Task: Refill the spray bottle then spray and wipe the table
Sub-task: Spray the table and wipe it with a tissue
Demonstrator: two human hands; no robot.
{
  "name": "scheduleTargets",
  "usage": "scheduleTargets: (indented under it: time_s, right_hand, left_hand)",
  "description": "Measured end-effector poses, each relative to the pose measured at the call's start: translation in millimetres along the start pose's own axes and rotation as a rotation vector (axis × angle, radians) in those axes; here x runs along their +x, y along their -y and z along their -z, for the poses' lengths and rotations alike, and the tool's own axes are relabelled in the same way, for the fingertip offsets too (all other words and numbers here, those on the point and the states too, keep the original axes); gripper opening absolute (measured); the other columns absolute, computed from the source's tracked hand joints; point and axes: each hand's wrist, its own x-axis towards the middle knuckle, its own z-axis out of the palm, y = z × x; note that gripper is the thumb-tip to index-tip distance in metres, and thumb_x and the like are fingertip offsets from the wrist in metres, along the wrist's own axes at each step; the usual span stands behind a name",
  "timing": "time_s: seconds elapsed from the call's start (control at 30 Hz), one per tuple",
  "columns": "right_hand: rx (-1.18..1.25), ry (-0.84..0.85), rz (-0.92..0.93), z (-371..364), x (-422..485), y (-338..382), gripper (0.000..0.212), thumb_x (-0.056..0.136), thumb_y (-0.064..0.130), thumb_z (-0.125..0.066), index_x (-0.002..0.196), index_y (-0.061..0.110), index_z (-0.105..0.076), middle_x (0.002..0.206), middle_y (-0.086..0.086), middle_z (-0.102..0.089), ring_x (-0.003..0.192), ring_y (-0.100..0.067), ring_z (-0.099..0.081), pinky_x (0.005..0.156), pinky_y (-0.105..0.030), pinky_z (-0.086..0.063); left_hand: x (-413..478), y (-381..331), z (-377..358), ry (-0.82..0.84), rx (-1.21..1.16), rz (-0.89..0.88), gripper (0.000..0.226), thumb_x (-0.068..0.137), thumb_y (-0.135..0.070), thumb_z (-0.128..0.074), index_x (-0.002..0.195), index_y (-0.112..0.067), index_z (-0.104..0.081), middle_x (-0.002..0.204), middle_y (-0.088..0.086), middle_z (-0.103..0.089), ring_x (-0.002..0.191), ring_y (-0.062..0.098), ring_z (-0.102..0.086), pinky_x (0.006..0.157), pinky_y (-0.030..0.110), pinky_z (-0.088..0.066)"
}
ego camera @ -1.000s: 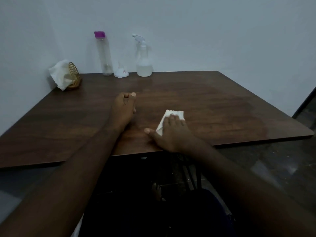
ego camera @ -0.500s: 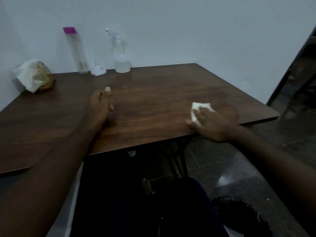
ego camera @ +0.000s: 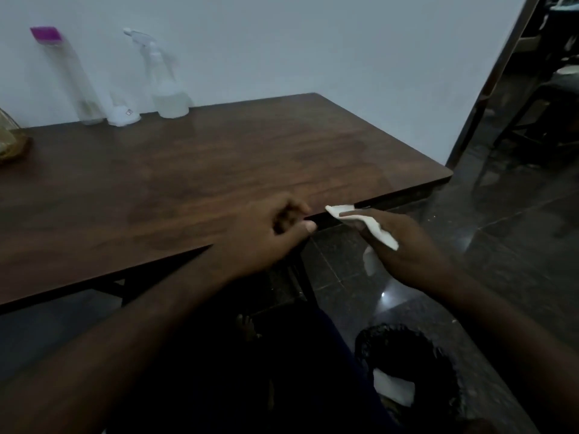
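The right hand (ego camera: 404, 245) is just off the table's near edge, clear of the top and over the floor. It pinches a crumpled white tissue (ego camera: 363, 222) in its fingers. The tissue's long axis runs from far-left, by the table edge, to near-right across the fingers.

The relation that matters is straight down and nearer. A dark bin (ego camera: 410, 349) sits on the floor below the right hand, on the near side, with a used tissue (ego camera: 393, 391) already lying in it. I judge the wiping to be done or nearly so, and the likely next move a short drop into that bin. The right hand is much the nearer to it, and nothing I can see stands between them.

The left hand (ego camera: 269, 233) lies just left of the right, at the table's near edge. Its fingers are loosely curled around nothing and the thumb points right. It is close to the tissue but not touching it.

The table (ego camera: 250, 151) stretches away to the left and far side, and faint damp patches seem to show on the wood. The spray bottle (ego camera: 166, 89) stands upright against the far wall, well apart from both hands and partly filled. Left of it are a small white piece (ego camera: 123, 115) and a tall bottle (ego camera: 72, 79) with a purple cap. A holder (ego camera: 9, 139) is cut off at the left edge.
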Motion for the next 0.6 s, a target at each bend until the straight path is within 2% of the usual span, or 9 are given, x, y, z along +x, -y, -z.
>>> scheduleTargets:
  time_s: [0.07,0.17,0.23,0.27,0.33,0.37,0.43,0.5,0.6]
  right_hand:
    - [0.116,0.074,-0.064,11,-11,11,0.027,0.101,0.02,-0.049,0.116,0.014,-0.071,0.071,0.02,-0.072,0.068,0.002,-0.068,0.067,-0.015,-0.049]
    - [0.318,0.112,-0.148,28,-26,9,0.024,0.097,0.025,-0.055,0.107,0.015,-0.075,0.079,-0.018,-0.074,0.078,-0.035,-0.071,0.076,-0.036,-0.055]
    - [0.366,0.158,-0.241,35,-32,-5,0.022,0.095,0.025,-0.057,0.102,0.015,-0.076,0.081,-0.019,-0.075,0.085,-0.031,-0.073,0.08,-0.036,-0.057]
    - [0.357,0.172,-0.292,37,-36,-14,0.019,0.095,0.022,-0.059,0.099,0.016,-0.076,0.08,-0.011,-0.076,0.085,-0.023,-0.073,0.079,-0.031,-0.057]
    - [0.338,0.147,-0.374,39,-42,-34,0.015,0.093,0.016,-0.063,0.101,0.016,-0.075,0.093,-0.005,-0.078,0.09,-0.015,-0.073,0.077,-0.027,-0.059]
    - [0.327,0.105,-0.409,39,-44,-43,0.016,0.092,0.013,-0.065,0.105,0.016,-0.074,0.098,-0.006,-0.077,0.093,-0.017,-0.073,0.078,-0.03,-0.06]
    - [0.314,0.018,-0.472,43,-52,-63,0.021,0.089,0.01,-0.069,0.11,0.016,-0.072,0.097,-0.006,-0.077,0.092,-0.018,-0.073,0.078,-0.032,-0.061]
    - [0.304,-0.079,-0.541,47,-60,-80,0.024,0.086,0.009,-0.073,0.109,0.015,-0.07,0.093,-0.006,-0.077,0.088,-0.02,-0.074,0.077,-0.035,-0.062]
    - [0.26,-0.207,-0.612,53,-70,-101,0.013,0.082,0.008,-0.077,0.092,0.008,-0.068,0.087,-0.012,-0.075,0.081,-0.025,-0.073,0.071,-0.039,-0.06]
  left_hand:
    - [-1,-11,-26,0.15,-0.019,-0.06,0.036,0.081,-0.038,-0.071,0.113,-0.026,-0.059,0.104,-0.006,-0.067,0.09,0.007,-0.066,0.078,0.025,-0.056]
    - [2,-21,-67,0.349,-0.053,-0.018,0.06,0.079,-0.041,-0.077,0.13,-0.025,-0.049,0.121,-0.012,-0.059,0.107,-0.002,-0.059,0.088,0.019,-0.051]
    - [7,-19,-91,0.467,-0.227,0.111,0.061,0.078,-0.038,-0.079,0.131,-0.026,-0.052,0.119,-0.014,-0.062,0.106,0.0,-0.061,0.086,0.019,-0.052]
    - [9,-17,-102,0.537,-0.363,0.192,0.055,0.08,-0.032,-0.078,0.13,-0.023,-0.056,0.117,-0.009,-0.065,0.107,0.007,-0.064,0.088,0.024,-0.054]
    - [10,-10,-127,0.638,-0.552,0.318,0.038,0.086,-0.021,-0.072,0.121,-0.008,-0.064,0.112,0.009,-0.071,0.107,0.025,-0.067,0.094,0.044,-0.054]
    - [10,-6,-139,0.627,-0.577,0.354,0.031,0.088,-0.017,-0.07,0.114,-0.002,-0.066,0.109,0.017,-0.071,0.104,0.03,-0.068,0.094,0.051,-0.052]
    - [8,-3,-162,0.519,-0.542,0.388,0.018,0.089,-0.014,-0.069,0.099,0.0,-0.067,0.099,0.022,-0.071,0.091,0.03,-0.069,0.086,0.054,-0.054]
    - [8,-3,-182,0.425,-0.448,0.386,0.009,0.086,-0.014,-0.07,0.085,-0.009,-0.063,0.084,0.016,-0.069,0.075,0.022,-0.063,0.069,0.043,-0.052]
    - [11,-3,-204,0.394,-0.394,0.408,0.016,0.08,-0.016,-0.073,0.087,-0.013,-0.059,0.083,0.009,-0.066,0.073,0.019,-0.061,0.064,0.035,-0.048]
